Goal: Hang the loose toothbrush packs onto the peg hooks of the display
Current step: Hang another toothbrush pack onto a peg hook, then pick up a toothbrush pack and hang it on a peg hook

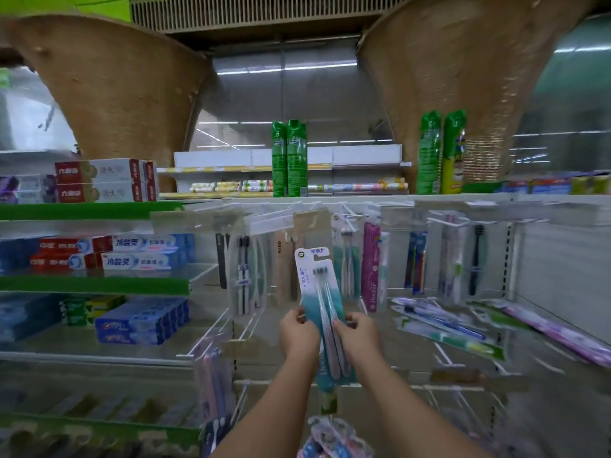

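item: teal-and-white card toothbrush pack (pixel 315 285), upright, pinched at mid-length by left hand (pixel 297 335) and right hand (pixel 358 333); hang slot (pixel 320 258) above the grip, white wire peg hooks (pixel 352 223) higher and beyond; advised: hold it level, line slot to hook tip, slide on.

L hand (pixel 297 335), R hand (pixel 358 335) bare; L forearm (pixel 281 395), R forearm (pixel 406 404) bare to frame bottom. Tan woven L flap (pixel 125 94), R flap (pixel 446 77) up top; worn? can't tell.

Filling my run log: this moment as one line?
left hand, right hand: grip teal toothbrush pack | pack: not yet hung
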`<state>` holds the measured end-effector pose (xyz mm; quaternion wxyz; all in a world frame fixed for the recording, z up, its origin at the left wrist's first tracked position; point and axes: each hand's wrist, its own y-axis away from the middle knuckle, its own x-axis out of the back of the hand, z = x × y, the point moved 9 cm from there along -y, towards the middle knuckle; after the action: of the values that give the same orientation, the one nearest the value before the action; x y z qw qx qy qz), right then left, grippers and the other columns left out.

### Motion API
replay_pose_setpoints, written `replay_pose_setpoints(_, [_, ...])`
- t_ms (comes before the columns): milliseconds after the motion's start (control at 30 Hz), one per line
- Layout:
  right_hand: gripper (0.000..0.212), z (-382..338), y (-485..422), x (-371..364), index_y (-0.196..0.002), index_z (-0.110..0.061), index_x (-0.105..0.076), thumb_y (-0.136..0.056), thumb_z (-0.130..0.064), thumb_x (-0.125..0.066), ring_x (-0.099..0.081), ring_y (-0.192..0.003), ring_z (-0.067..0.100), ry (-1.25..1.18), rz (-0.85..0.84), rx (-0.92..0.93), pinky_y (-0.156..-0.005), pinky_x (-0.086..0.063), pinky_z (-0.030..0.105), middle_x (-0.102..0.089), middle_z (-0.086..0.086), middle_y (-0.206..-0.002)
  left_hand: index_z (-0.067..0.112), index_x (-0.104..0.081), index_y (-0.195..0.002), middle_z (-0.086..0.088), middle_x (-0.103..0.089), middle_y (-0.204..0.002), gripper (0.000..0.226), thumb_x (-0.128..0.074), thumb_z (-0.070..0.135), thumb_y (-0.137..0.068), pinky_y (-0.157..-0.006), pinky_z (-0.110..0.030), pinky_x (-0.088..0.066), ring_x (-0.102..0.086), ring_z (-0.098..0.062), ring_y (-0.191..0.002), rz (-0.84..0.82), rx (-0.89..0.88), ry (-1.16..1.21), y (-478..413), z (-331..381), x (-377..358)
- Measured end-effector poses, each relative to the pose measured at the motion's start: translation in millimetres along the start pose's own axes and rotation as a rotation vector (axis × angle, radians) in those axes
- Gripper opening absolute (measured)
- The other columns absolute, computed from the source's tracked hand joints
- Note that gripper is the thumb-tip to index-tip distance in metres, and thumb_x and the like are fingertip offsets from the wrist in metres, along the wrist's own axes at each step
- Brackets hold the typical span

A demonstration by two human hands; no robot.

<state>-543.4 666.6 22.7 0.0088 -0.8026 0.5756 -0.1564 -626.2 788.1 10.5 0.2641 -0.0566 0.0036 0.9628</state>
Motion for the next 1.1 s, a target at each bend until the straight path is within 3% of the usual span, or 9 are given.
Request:
replay_pose_setpoints(100, [0.013,-4.8,-15.9,11.5,-0.099,-0.022,-0.065,-0.090,-0.030,-0.060,-0.062,-0.078,0.015,0.122,0.024,0.006,-0.064,-0.046,0.027,-0.068,-0.003,-0.091,0.024,-0.055,-0.095,0.000,-0.064,-0.086,0.032,-0.044,-0.005,-0.089,-0.084,-0.041,-0.056,-0.065,-0.026,-0.087,-0.014,0.008,0.005,-6.6,9.6,-13.0])
replay_pose_setpoints(200, [0.013,-12.5,-32.4,15.9,-0.092,-0.023,-0.066,-0.089,-0.035,-0.060,-0.059,-0.070,0.014,0.216,0.038,-0.009,-0.061,-0.043,0.026,-0.067,-0.005,-0.083,0.019,-0.059,-0.104,-0.001,-0.065,-0.090,0.028,-0.045,-0.002,-0.091,-0.085,-0.042,-0.056,-0.066,-0.026,-0.088,-0.031,0.004,0.021,-17.0,19.9,-23.7])
replay_pose_setpoints(367, [0.016,-25.0,-64.4,13.1,-0.081,-0.019,-0.064,-0.089,-0.033,-0.061,-0.059,-0.068,0.014,0.232,0.000,-0.006,-0.061,-0.044,0.026,-0.066,0.000,-0.080,0.025,-0.062,-0.089,0.001,-0.067,-0.085,0.033,-0.043,-0.002,-0.093,-0.080,-0.043,-0.058,-0.069,-0.026,-0.083,-0.066,0.001,0.018,-48.0,33.3,-42.1])
replay_pose_setpoints(533, [0.017,-27.5,-96.1,9.8,-0.081,-0.019,-0.064,-0.088,-0.035,-0.063,-0.058,-0.067,0.014,0.222,0.019,-0.038,-0.064,-0.043,0.026,-0.066,0.000,-0.080,0.023,-0.069,-0.101,-0.001,-0.070,-0.095,0.028,-0.050,0.005,-0.091,-0.080,-0.041,-0.058,-0.068,-0.025,-0.084,-0.069,-0.116,-0.047,-72.6,47.5,-56.1])
replay_pose_setpoints(633, [0.023,-30.9,-111.7,10.0,-0.072,-0.020,-0.058,-0.089,-0.035,-0.062,-0.052,-0.061,0.012,0.277,0.028,-0.028,-0.061,-0.040,0.025,-0.058,-0.002,-0.070,0.026,-0.067,-0.090,0.004,-0.069,-0.084,0.030,-0.049,0.003,-0.090,-0.081,-0.040,-0.058,-0.068,-0.023,-0.083,-0.104,-0.200,-0.075,-83.5,55.7,-66.2])
replay_pose_setpoints(767, [0.035,-28.5,-123.7,10.7,-0.060,-0.020,-0.044,-0.091,-0.031,-0.059,-0.044,-0.056,0.011,0.340,0.023,-0.002,-0.057,-0.035,0.026,-0.047,-0.003,-0.060,0.018,-0.073,-0.104,0.005,-0.072,-0.086,0.038,-0.046,-0.002,-0.085,-0.082,-0.038,-0.058,-0.068,-0.020,-0.082,-0.111,-0.232,-0.124,-99.5,52.2,-79.1])
replay_pose_setpoints(867, [0.038,-23.3,-129.9,15.2,-0.061,-0.021,-0.039,-0.093,-0.030,-0.055,-0.040,-0.054,0.010,0.383,0.054,0.001,-0.050,-0.028,0.024,-0.043,-0.004,-0.060,0.020,-0.074,-0.097,0.006,-0.069,-0.082,0.041,-0.046,-0.005,-0.083,-0.081,-0.032,-0.055,-0.066,-0.018,-0.082,-0.125,-0.267,-0.149,-104.2,53.4,-92.0])
replay_pose_setpoints(1000, [0.036,-19.7,-138.1,25.6,-0.062,-0.021,-0.041,-0.093,-0.031,-0.055,-0.047,-0.064,0.018,0.436,0.152,0.015,-0.055,-0.032,0.026,-0.046,-0.003,-0.064,0.026,-0.066,-0.074,0.006,-0.065,-0.067,0.044,-0.042,-0.011,-0.082,-0.053,-0.017,-0.046,-0.056,-0.012,-0.060,-0.190,-0.252,-0.087,-103.4,49.3,-107.6])
replay_pose_setpoints(1100, [0.022,-25.5,-142.5,30.0,-0.082,-0.014,-0.058,-0.094,-0.032,-0.053,-0.055,-0.080,0.026,0.521,0.202,0.033,-0.067,-0.038,0.028,-0.058,0.005,-0.087,0.019,-0.066,-0.086,-0.009,-0.070,-0.083,0.039,-0.041,-0.011,-0.081,-0.063,-0.025,-0.051,-0.061,-0.020,-0.071,-0.304,-0.234,-0.016,-103.1,46.5,-125.6])
